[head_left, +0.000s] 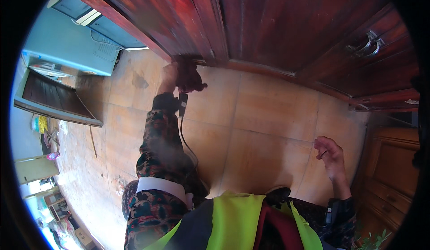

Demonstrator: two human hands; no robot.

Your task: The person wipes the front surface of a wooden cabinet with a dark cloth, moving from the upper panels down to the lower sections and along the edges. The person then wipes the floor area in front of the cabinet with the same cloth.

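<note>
My left hand (168, 76) reaches down to the lower edge of a dark red wooden cabinet (268, 30) and grips a crumpled dark maroon cloth (189, 77), pressed against the wood. The cloth hides most of the fingers. From a small dark device (182, 103) at the left wrist, a thin cable runs back along the sleeve. Off to the right, my right hand (332, 159) hangs above the floor tiles with its fingers loosely curled in; no object shows in it.
Metal handles (369, 46) stick out from the cabinet door. A brown wooden drawer unit (389, 173) stands close on the right, with a green plant (375, 240) below it. A pale blue appliance (67, 39) and a dark-panelled piece of furniture (56, 97) are at left on the tiled floor (264, 106).
</note>
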